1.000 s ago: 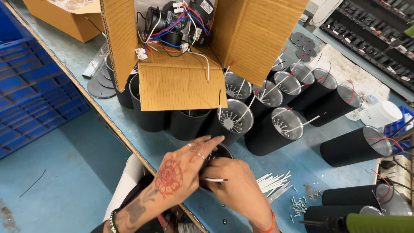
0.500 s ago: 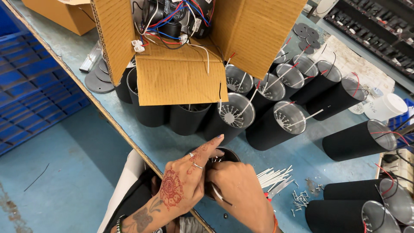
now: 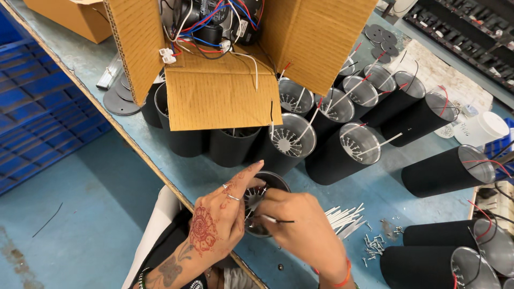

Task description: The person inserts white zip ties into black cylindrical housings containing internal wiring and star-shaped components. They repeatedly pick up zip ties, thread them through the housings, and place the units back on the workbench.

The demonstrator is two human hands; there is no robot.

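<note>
Head view: the left hand (image 3: pixel 214 227) cups the side of a black cylinder housing (image 3: pixel 265 206) that stands at the near edge of the workbench (image 3: pixel 375 198), its index finger stretched over the rim. The right hand (image 3: pixel 300 222) is closed around a thin white-sleeved wire (image 3: pixel 276 219), pinching it with the dark tip pointing across the housing's mouth, above the finned silver disc (image 3: pixel 254 198) inside. The step in hand looks like threading the wire into that disc. The next move seems to call for a steady hold on the housing and fine aim of the wire tip into one of the slots.

Just right of the hands lies a bundle of white sleeves (image 3: pixel 342 219), and beyond it a scatter of small screws (image 3: pixel 375 246). Toward the far edge, a row of finished housings (image 3: pixel 321 128) stands behind an open cardboard box (image 3: pixel 225 91) full of wired parts.

Compared with half a second ago, the hands keep the same hold on the housing; the wire now sits lower, and the view has shifted slightly
</note>
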